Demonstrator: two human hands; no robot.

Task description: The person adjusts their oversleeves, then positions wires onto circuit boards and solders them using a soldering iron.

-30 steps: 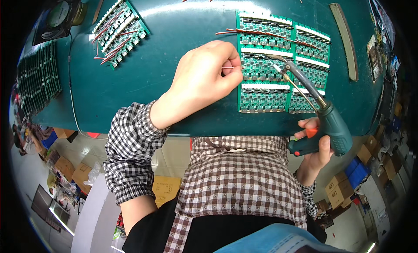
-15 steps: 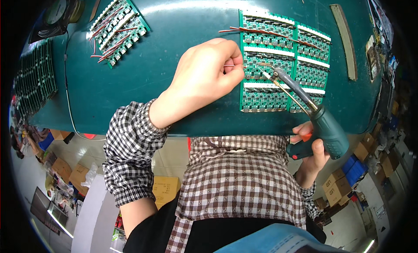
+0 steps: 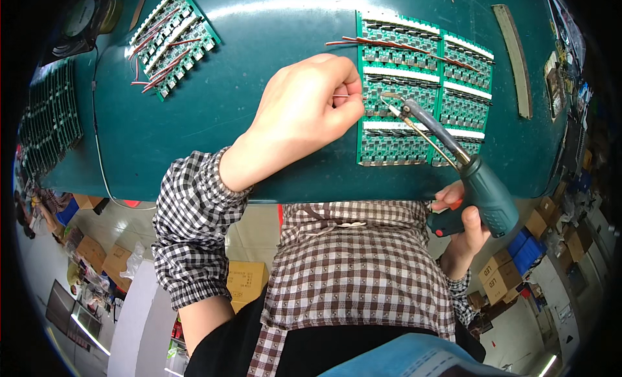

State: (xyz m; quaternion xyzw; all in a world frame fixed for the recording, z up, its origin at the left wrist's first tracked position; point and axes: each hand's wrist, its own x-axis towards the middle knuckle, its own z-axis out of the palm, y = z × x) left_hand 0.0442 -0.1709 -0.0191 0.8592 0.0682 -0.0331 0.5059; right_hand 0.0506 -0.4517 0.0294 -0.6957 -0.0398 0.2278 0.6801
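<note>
My left hand (image 3: 304, 114) is closed in a pinch on a thin wire (image 3: 341, 96), at the left edge of a panel of green circuit boards (image 3: 395, 147). The wire's far end is hidden by my fingers. My right hand (image 3: 468, 224) grips a dark green gun-shaped soldering iron (image 3: 490, 199) with a red trigger. Its metal tip and the thin feed tube below it reach over the middle row of boards, close to my left fingertips. Whether the tip touches a board I cannot tell. Several red-and-brown wires (image 3: 389, 45) lie across the top row of the panel.
Another circuit board panel (image 3: 172, 40) with wires lies at the far left. Stacked boards (image 3: 48, 117) stand at the left edge, near a black fan (image 3: 81, 20) and its cable (image 3: 97, 117). A curved strip (image 3: 512, 59) lies right of the panel on the green table (image 3: 259, 27).
My hands stay almost in place. The soldering iron's tip has shifted very slightly left, and the wire is still pinched in my left hand.
</note>
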